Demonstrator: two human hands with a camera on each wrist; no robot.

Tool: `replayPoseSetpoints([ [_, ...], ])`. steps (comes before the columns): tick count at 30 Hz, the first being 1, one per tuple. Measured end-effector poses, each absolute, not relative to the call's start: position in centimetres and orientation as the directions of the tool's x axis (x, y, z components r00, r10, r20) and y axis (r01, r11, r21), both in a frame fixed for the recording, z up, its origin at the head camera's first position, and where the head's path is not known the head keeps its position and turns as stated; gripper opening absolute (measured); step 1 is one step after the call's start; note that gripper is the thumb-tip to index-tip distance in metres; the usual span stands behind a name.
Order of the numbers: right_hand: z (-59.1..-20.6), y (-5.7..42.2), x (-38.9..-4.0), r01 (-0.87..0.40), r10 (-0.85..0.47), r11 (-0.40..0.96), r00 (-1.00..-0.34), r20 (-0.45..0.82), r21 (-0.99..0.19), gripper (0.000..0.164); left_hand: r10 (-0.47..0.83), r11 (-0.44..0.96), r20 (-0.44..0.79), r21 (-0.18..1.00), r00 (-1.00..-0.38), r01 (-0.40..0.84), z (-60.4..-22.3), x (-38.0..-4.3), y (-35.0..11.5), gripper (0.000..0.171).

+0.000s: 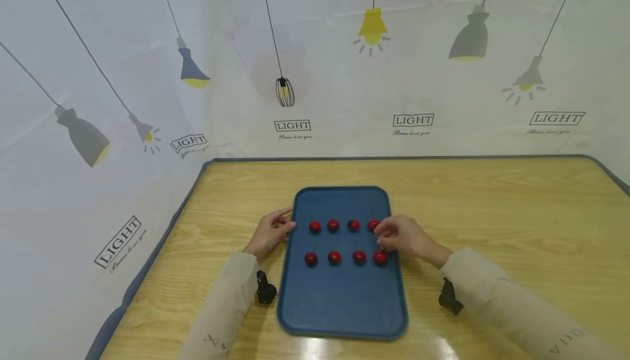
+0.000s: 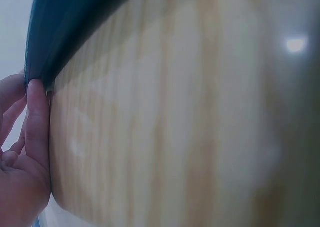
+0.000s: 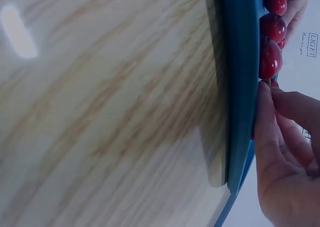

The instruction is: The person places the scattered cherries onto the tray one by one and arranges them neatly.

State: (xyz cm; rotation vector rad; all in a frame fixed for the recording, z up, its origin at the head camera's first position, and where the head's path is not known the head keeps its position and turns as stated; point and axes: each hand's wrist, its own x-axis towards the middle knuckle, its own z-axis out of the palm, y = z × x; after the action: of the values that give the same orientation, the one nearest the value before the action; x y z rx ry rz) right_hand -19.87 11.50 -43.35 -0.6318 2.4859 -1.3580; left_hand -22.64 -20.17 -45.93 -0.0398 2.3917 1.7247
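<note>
A blue tray [image 1: 342,305] holds red cherries in two rows across its middle. My right hand [image 1: 403,236] is at the tray's right side, thumb and fingertip pinching the stem of the rightmost cherry [image 1: 379,258] in the near row. In the right wrist view that cherry [image 3: 270,59] sits on the tray just beyond the fingertips. The rightmost cherry [image 1: 373,225] of the far row is partly covered by the same hand. My left hand [image 1: 269,232] rests at the tray's left rim, its thumb and forefinger touching the edge with fingers loosely bent.
The tray lies on a wood-grain table [image 1: 492,201] with a dark blue edge. A white wall covering [image 1: 334,64] printed with lamps stands behind and to the left. Black wrist devices [image 1: 266,288] hang below both sleeves.
</note>
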Motion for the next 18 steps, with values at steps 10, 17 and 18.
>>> replayPoseSetpoints([
  [10, -43.50, 10.62, -19.65, -0.199, -0.419, 0.514, -0.907, -0.042, -0.834, 0.007, 0.096, 0.336, -0.172, 0.933, -0.980, -0.131, -45.94, -22.64, -20.22, 0.045],
  [17, -43.52, 10.46, -19.66, -0.208, -0.400, 0.558, -0.916, -0.041, -0.803, 0.007, 0.105, 0.332, -0.159, 0.936, -0.982, -0.116, -46.07, -22.72, -20.27, 0.045],
  [18, -43.55, 10.45, -19.68, -0.216, -0.399, 0.566, -0.916, -0.035, -0.796, 0.007, 0.105, 0.332, -0.158, 0.936, -0.982, -0.115, -46.11, -22.74, -20.29, 0.045],
])
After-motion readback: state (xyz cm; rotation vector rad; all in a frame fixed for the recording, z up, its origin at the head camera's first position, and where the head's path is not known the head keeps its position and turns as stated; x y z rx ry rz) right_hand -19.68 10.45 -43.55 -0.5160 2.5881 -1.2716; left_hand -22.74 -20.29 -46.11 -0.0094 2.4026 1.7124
